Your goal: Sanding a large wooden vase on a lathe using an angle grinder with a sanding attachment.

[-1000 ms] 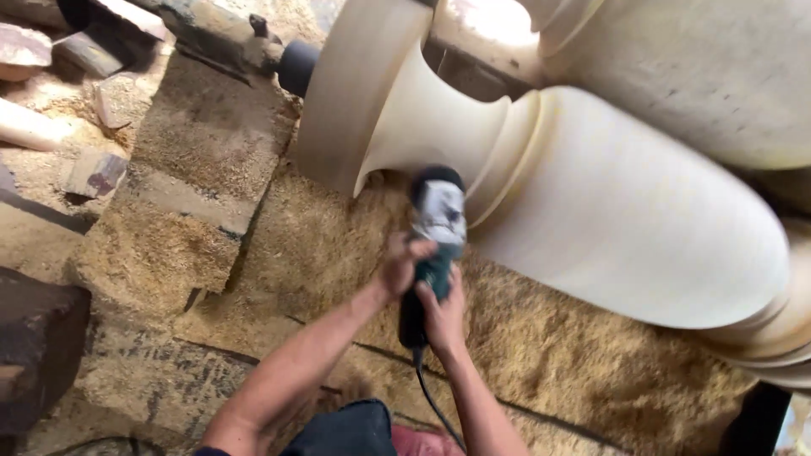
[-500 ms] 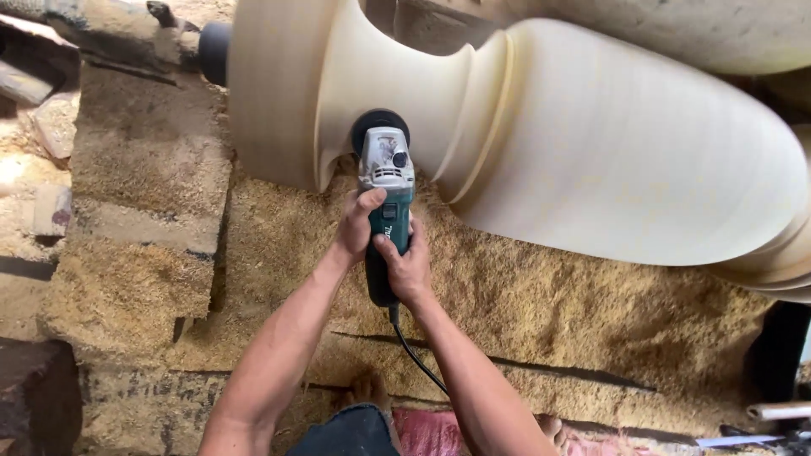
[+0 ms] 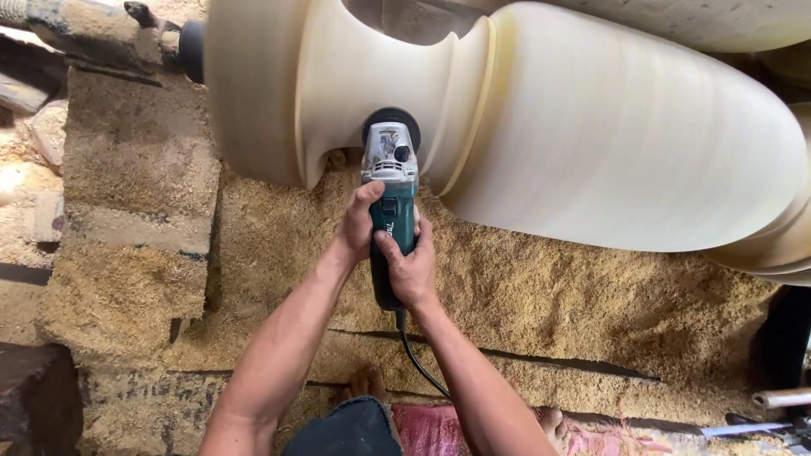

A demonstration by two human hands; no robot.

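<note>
A large pale turned wooden column lies on its side across the top of the view, with a narrow neck between a wide flange and a bulging body. I hold a green and silver angle grinder with both hands. My left hand wraps the front of its body. My right hand grips the rear handle. The grinder's dark disc presses against the neck of the column. A black cord trails from the handle toward me.
Thick sawdust covers the ground under the column. Sawdust-coated concrete blocks stand at the left. A dark lathe spindle meets the column's left end. My bare feet show at the bottom, and tools lie at the lower right.
The view has shifted so the column and grinder sit more central. The grinder has moved from the column's body groove leftward into the narrow neck, with both hands still gripping it.
</note>
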